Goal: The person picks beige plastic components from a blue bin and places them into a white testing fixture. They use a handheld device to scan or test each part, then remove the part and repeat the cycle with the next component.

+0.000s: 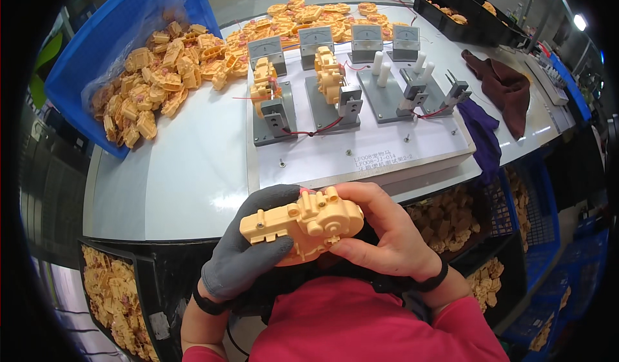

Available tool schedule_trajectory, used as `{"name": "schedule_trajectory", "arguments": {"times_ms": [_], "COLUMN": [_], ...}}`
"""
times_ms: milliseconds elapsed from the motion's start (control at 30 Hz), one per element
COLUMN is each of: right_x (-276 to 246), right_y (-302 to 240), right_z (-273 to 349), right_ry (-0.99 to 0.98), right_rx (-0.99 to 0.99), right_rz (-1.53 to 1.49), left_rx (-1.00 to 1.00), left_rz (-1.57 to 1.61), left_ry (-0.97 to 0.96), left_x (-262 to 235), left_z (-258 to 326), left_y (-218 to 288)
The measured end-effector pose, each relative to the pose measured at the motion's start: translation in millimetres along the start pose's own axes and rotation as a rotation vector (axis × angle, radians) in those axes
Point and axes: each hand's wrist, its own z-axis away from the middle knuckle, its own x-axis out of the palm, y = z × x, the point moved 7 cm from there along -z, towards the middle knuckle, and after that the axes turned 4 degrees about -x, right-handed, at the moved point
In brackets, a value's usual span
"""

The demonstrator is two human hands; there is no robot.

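A peach-yellow plastic gearbox [303, 223] is held between both hands in front of my body, just short of the bench edge. My left hand [240, 262], in a grey glove, is closed around its longer, narrower end. The bare fingers of my right hand [390, 236] grip the rounded end, the thumb beside a small toothed wheel. Beyond my hands lies a white test board [296, 159] with several grey stands and analog meters. Gearboxes like mine sit on the left stand [264, 85] and the second stand [330, 78]. White posts [383, 75] rise from the other stands.
At the left, a blue crate [71, 88] is tipped toward the bench, spilling gearboxes [155, 72]. More gearboxes [309, 17] lie behind the meters. Dark cloth [500, 91] and purple cloth [480, 139] rest at the right. Filled bins [119, 297] flank me below the bench.
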Motion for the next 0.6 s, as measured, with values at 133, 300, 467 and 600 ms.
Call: {"name": "schedule_trajectory", "arguments": {"times_ms": [133, 300, 467, 600], "right_x": [-3.1, -5.1, -7.6, -12.4], "right_y": [0.2, 3.6, 1.8, -4.2], "right_z": [2.1, 4.4, 6.7, 8.0], "right_ry": [0.018, 0.065, 0.081, 0.092], "right_rx": [0.031, 0.035, 0.002, -0.059], "right_rz": [-0.047, -0.148, -0.162, -0.067], "left_rx": [0.012, 0.023, 0.023, 0.044], "left_rz": [-0.003, -0.007, -0.006, -0.009], "left_ry": [-0.007, -0.035, -0.025, -0.011], "left_x": [4.1, 9.5, 11.8, 13.1], "left_z": [-2.2, -5.3, -4.9, -6.3], "left_y": [0.4, 0.8, -1.5, -2.4]}}
